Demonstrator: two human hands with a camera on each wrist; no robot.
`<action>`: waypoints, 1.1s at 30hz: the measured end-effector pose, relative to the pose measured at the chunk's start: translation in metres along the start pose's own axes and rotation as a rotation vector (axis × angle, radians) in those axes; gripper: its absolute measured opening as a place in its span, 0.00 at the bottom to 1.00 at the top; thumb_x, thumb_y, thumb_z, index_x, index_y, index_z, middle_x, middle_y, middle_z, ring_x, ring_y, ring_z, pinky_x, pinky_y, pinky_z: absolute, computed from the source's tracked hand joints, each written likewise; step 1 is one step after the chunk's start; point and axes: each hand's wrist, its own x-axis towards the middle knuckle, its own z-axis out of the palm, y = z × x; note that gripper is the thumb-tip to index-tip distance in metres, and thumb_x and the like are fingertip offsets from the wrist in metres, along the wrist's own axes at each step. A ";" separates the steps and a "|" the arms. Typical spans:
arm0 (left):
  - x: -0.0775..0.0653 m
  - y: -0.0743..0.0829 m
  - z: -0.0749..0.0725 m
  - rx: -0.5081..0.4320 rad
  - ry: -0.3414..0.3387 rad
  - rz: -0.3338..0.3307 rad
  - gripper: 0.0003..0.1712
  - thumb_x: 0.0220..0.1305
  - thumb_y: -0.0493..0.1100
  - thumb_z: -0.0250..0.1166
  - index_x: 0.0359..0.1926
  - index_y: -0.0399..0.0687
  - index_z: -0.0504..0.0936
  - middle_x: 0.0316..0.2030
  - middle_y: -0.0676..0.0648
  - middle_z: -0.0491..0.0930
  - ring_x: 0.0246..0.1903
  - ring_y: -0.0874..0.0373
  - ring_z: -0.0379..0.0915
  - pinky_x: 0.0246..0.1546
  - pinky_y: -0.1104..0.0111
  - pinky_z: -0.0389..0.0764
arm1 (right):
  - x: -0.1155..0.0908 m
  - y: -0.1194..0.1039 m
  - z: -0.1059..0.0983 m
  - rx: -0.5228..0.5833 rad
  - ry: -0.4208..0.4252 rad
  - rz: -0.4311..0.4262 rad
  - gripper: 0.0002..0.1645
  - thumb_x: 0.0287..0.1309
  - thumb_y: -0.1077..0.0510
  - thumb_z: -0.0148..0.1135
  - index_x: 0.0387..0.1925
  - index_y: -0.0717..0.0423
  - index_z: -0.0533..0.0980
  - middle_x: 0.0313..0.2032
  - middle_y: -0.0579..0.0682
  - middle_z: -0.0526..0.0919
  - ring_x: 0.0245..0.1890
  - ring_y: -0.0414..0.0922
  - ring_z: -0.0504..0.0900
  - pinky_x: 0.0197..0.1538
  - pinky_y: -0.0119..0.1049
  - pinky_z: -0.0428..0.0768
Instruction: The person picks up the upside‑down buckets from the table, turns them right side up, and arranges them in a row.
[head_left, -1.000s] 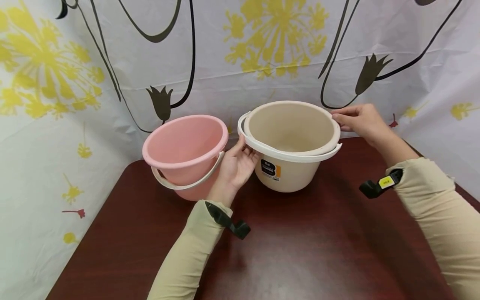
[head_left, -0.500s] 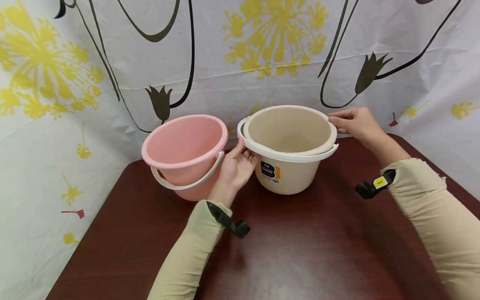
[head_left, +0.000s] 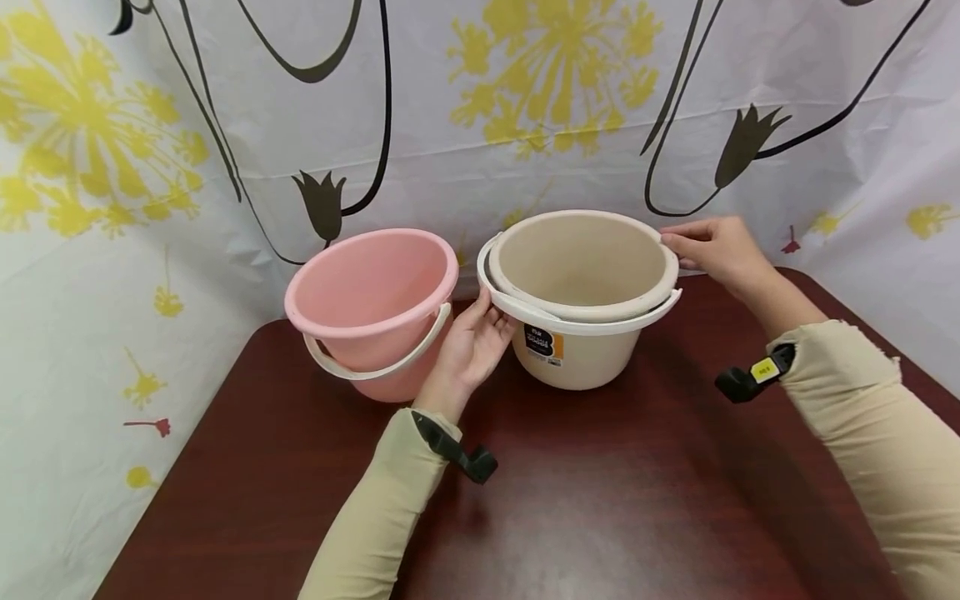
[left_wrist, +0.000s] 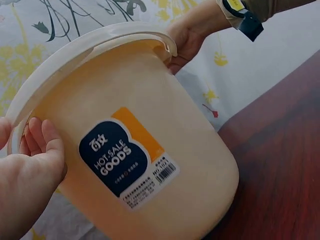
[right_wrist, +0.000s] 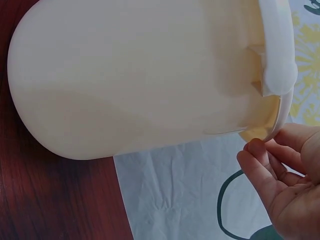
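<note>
A beige bucket (head_left: pixel 577 358) with a dark blue and orange label (left_wrist: pixel 122 160) stands at the back of the table. Its white handle (head_left: pixel 592 327) hangs down around the front, just below the rim. My left hand (head_left: pixel 474 346) grips the bucket's left side at the rim and handle, thumb on the outside and fingers curled beneath. On the far right side, my right hand (head_left: pixel 723 250) pinches the rim between thumb and fingers, as the right wrist view shows. A pink bucket (head_left: pixel 375 333) with a lowered white handle (head_left: pixel 375 371) stands to the left, close to my left hand.
The dark red-brown table (head_left: pixel 600 500) stretches out in front of both buckets. Behind it hangs a white curtain (head_left: pixel 420 108) printed with yellow flowers and dark stems, close to the buckets' backs.
The beige bucket's rim and my right hand have dropped slightly from a second ago. At the front, the handle now sits a little lower against the rim. The pink bucket has stayed put.
</note>
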 end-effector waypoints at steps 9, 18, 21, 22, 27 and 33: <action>-0.004 -0.004 -0.012 0.069 0.040 0.016 0.17 0.72 0.36 0.40 0.33 0.46 0.76 0.33 0.49 0.72 0.35 0.60 0.68 0.41 0.73 0.70 | 0.000 0.002 -0.001 0.010 0.014 -0.019 0.29 0.60 0.54 0.57 0.52 0.77 0.69 0.28 0.32 0.78 0.26 0.26 0.78 0.29 0.23 0.78; -0.007 -0.007 -0.026 0.108 0.102 -0.029 0.17 0.71 0.33 0.41 0.31 0.46 0.75 0.31 0.50 0.72 0.36 0.59 0.68 0.43 0.71 0.70 | -0.001 0.000 0.001 0.033 0.018 -0.009 0.30 0.59 0.52 0.59 0.51 0.75 0.70 0.27 0.32 0.79 0.26 0.27 0.79 0.30 0.25 0.78; -0.006 -0.009 -0.029 0.125 0.111 -0.044 0.15 0.71 0.33 0.41 0.32 0.46 0.73 0.32 0.49 0.72 0.37 0.59 0.68 0.44 0.71 0.70 | -0.001 -0.001 0.001 0.030 0.020 -0.010 0.30 0.59 0.52 0.59 0.51 0.75 0.71 0.27 0.32 0.79 0.26 0.27 0.79 0.30 0.25 0.78; -0.006 -0.009 -0.030 0.132 0.113 -0.049 0.15 0.71 0.33 0.41 0.32 0.46 0.73 0.33 0.49 0.71 0.37 0.58 0.68 0.45 0.70 0.70 | -0.001 -0.001 0.001 0.027 0.021 -0.012 0.30 0.59 0.52 0.59 0.51 0.75 0.71 0.27 0.31 0.79 0.26 0.27 0.79 0.30 0.25 0.78; -0.004 -0.012 -0.033 0.160 0.131 -0.072 0.12 0.71 0.33 0.41 0.34 0.45 0.71 0.33 0.49 0.71 0.38 0.58 0.67 0.53 0.65 0.65 | -0.002 -0.002 0.000 0.019 0.021 -0.016 0.30 0.59 0.52 0.58 0.51 0.76 0.70 0.27 0.31 0.78 0.26 0.27 0.78 0.30 0.25 0.78; -0.001 -0.014 -0.035 0.178 0.179 -0.089 0.10 0.71 0.33 0.41 0.36 0.43 0.68 0.33 0.47 0.70 0.38 0.57 0.66 0.62 0.58 0.54 | -0.002 -0.002 0.001 0.009 0.016 -0.009 0.30 0.60 0.52 0.57 0.52 0.76 0.69 0.27 0.31 0.78 0.25 0.26 0.78 0.30 0.24 0.78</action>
